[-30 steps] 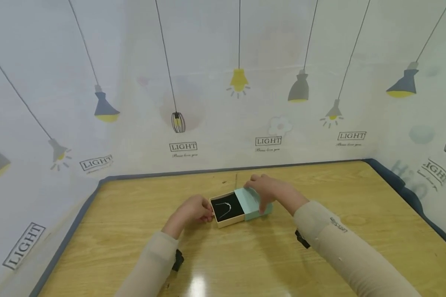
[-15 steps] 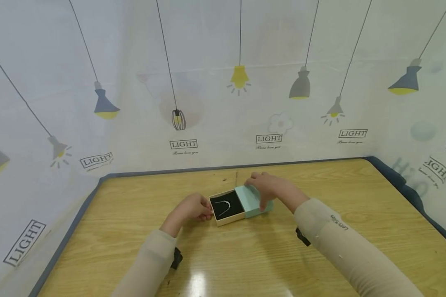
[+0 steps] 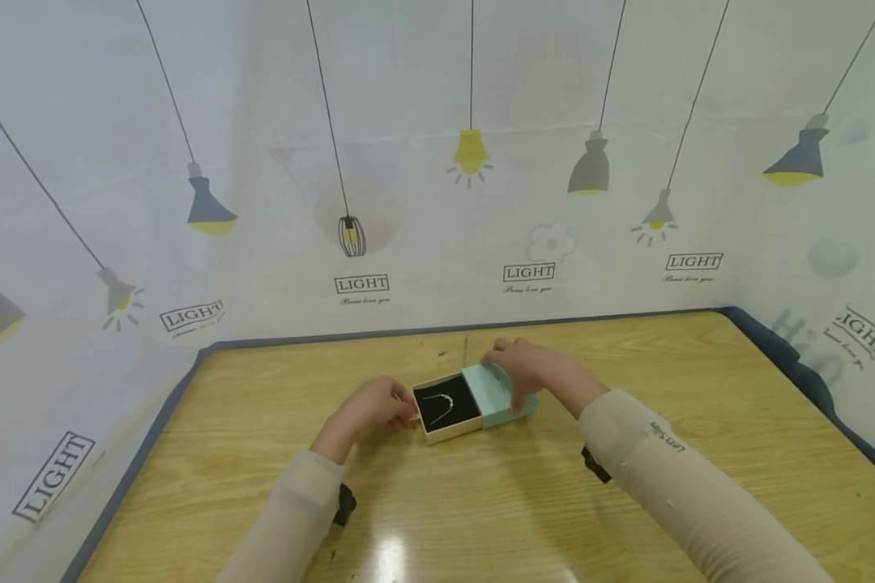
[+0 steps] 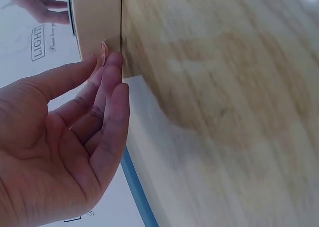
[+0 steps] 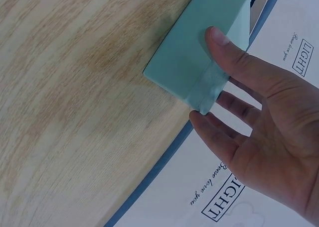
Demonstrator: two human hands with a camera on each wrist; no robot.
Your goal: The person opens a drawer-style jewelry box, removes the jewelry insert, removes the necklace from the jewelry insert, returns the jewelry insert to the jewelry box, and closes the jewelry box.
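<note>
A small jewellery box lies on the wooden table, its cream drawer [image 3: 454, 435] pulled partway out to the left of a pale green sleeve [image 3: 490, 397]. On the drawer's black lining [image 3: 430, 389] lies a thin silver chain [image 3: 449, 402] in a curve. My left hand [image 3: 370, 409] is at the drawer's left end; the left wrist view has its thumb and fingers pinching a small pink ribbon tab [image 4: 104, 53]. My right hand [image 3: 519, 368] grips the sleeve, thumb [image 5: 224, 45] on the near side and fingers toward the far side. The sleeve's right part is partly hidden by this hand.
The wooden table [image 3: 437, 502] has a dark blue edge [image 3: 335, 333] along the back and sides. Behind it hangs a white cloth [image 3: 423, 178] printed with lamps. Dark straps [image 3: 344, 505] show under both wrists.
</note>
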